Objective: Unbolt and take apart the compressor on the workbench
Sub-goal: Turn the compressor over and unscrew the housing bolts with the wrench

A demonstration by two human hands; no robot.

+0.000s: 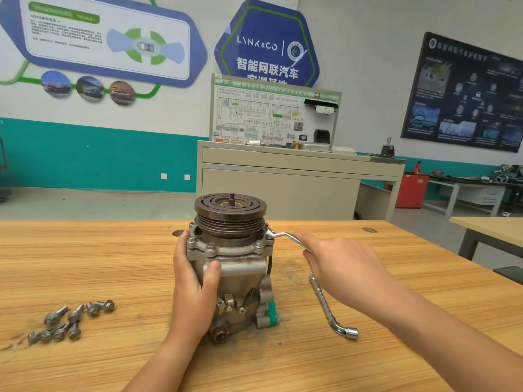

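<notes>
**Wrench set to the flange as compressor stands on end**

The compressor [230,264] stands upright near the middle of the wooden workbench [113,250], its grooved pulley [230,215] uppermost and a short threaded shaft [232,198] poking from the pulley's centre. The left hand [195,278] wraps the compressor's left side just under the bolted flange, fingers curled out of sight behind the housing and the thumb pressed across its front face. The right hand [339,267], to the right of the compressor, is closed round the handle of a cranked ring wrench [285,236]. The wrench's ring end sits at a bolt on the flange's right edge, just beneath the pulley (whether the ring is fully seated on the bolt head cannot be told from this angle). Several flange bolts [210,246] show in place along the compressor's front.

An L-shaped socket wrench [329,309] lies flat on the wood just right of the compressor, below the right hand, with its socket end toward the near edge. A cluster of loose bolts [75,312] lies well to the compressor's left. A green tab [271,308] shows at the compressor's lower right. Behind the compressor, across the floor, stands a beige training cabinet [280,190] topped by a wiring diagram panel [254,117].
</notes>
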